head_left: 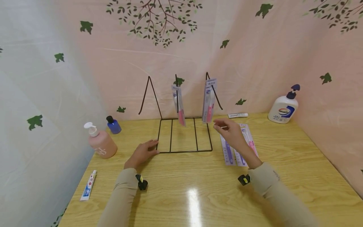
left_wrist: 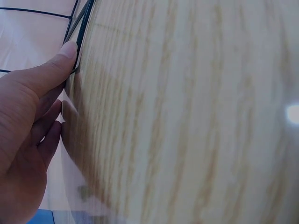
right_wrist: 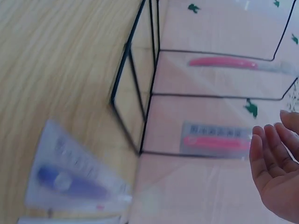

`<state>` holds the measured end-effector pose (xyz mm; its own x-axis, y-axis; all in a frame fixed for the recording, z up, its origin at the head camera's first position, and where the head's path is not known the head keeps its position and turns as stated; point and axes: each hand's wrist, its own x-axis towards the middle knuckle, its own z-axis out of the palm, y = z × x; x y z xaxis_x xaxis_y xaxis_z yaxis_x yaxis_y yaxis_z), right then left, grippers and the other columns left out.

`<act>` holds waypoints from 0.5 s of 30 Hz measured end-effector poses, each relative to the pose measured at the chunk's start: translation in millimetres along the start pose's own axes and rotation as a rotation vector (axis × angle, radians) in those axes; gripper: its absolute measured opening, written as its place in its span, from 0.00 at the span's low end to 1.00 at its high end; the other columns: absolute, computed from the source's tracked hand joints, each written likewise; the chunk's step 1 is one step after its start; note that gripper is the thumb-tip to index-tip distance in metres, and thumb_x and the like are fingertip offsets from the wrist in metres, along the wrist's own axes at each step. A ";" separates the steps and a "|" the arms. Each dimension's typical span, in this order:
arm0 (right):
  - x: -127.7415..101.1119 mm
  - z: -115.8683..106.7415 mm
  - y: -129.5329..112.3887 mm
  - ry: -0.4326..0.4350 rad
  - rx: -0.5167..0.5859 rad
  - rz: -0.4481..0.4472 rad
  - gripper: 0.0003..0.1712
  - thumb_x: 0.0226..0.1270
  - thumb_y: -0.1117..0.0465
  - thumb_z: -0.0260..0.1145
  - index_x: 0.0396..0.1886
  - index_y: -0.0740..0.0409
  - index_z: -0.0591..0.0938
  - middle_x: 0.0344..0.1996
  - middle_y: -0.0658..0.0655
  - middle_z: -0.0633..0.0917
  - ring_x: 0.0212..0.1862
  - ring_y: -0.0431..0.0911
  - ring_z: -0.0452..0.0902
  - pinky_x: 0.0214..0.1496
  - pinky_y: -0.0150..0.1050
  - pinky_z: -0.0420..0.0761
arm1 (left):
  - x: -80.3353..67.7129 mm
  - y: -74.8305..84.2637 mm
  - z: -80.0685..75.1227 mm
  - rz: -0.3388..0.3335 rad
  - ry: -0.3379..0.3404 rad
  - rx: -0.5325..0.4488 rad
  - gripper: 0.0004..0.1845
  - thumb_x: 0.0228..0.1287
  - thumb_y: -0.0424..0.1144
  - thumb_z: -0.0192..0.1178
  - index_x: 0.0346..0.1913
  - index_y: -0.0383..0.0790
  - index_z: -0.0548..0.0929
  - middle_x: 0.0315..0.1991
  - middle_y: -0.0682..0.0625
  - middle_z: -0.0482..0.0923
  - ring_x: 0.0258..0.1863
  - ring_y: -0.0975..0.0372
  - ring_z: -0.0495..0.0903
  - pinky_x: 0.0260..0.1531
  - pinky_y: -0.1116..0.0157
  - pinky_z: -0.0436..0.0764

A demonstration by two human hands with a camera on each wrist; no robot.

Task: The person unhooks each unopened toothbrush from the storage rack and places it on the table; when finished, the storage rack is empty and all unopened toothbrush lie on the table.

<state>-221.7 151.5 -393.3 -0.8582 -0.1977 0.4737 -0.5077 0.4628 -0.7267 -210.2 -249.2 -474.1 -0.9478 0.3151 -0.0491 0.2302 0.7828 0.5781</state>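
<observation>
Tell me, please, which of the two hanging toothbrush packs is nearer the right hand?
The right-hand pack, on the rack's rightmost hook; the other hangs from the middle hook.

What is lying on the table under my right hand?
Under the right hand lie packaged toothbrushes, purple and pink, flat on the table. The hand and forearm cover parts of them, so their exact number stays unclear.

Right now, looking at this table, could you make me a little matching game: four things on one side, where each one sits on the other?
Things:
1. pink pump bottle
2. white pump bottle
3. toothpaste tube
4. left hand

Places:
A. far right corner, by the wall
B. near left edge of the table
C. on the front left corner of the wire rack
D. left side, beside the small blue bottle

Pairs: 1-D, 2-A, 3-B, 4-C
</observation>
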 end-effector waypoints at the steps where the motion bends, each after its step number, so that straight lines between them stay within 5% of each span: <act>1: 3.3 5.3 -4.5 0.002 0.004 -0.013 0.15 0.66 0.61 0.66 0.50 0.62 0.82 0.39 0.59 0.85 0.42 0.49 0.82 0.42 0.29 0.82 | 0.1 0.4 0.0 -0.001 -0.001 0.000 0.32 0.67 0.45 0.60 0.70 0.39 0.66 0.72 0.44 0.61 0.72 0.46 0.57 0.69 0.43 0.56; 8: 29.5 40.1 -27.5 -0.031 0.082 -0.058 0.16 0.67 0.61 0.65 0.50 0.64 0.81 0.42 0.62 0.85 0.44 0.52 0.82 0.45 0.45 0.84 | -0.4 1.7 -1.3 0.005 0.007 0.011 0.31 0.67 0.44 0.60 0.70 0.37 0.67 0.71 0.42 0.62 0.72 0.45 0.57 0.69 0.42 0.56; 15: 54.8 70.2 -40.3 -0.020 0.176 -0.040 0.17 0.67 0.64 0.64 0.53 0.66 0.80 0.45 0.66 0.84 0.46 0.55 0.82 0.49 0.44 0.83 | -1.2 3.1 -1.6 0.001 0.005 -0.002 0.31 0.66 0.44 0.60 0.69 0.36 0.67 0.71 0.43 0.62 0.72 0.46 0.57 0.69 0.44 0.57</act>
<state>-253.6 61.4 -373.0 -0.8373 -0.2312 0.4955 -0.5457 0.2965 -0.7838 -208.7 -248.0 -471.0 -0.9488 0.3128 -0.0445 0.2306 0.7817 0.5794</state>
